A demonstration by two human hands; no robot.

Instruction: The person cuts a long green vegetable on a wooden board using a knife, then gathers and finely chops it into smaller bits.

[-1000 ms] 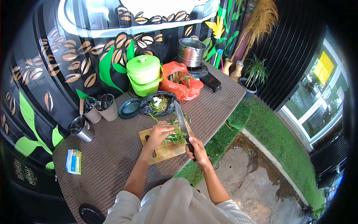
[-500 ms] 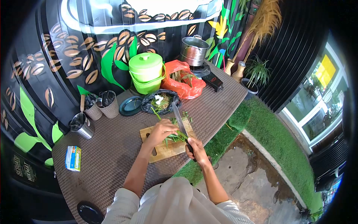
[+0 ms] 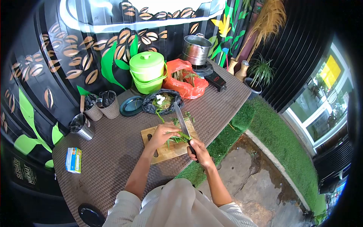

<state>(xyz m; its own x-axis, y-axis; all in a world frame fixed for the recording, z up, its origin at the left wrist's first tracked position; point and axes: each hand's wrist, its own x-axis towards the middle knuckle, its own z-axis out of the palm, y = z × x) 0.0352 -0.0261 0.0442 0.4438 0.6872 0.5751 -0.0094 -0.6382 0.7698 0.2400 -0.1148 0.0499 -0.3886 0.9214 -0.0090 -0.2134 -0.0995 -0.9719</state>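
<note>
The left hand (image 3: 163,134) has its fingers gripping a green stalk (image 3: 184,134) above the cutting board (image 3: 166,154); the right hand (image 3: 200,152) clenches the knife (image 3: 181,118). Cut greens (image 3: 175,140) lie below (loosely scattered), so chopping looks partly done.

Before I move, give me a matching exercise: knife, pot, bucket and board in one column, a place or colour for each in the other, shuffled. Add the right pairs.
Things:
1. Knife
2. Pot
3. Bucket
4. Board

Places or colours:
A. on the stove
B. beneath the cut greens
C. in the right hand
D. lime green

Right pairs: 1-C, 2-A, 3-D, 4-B
</note>
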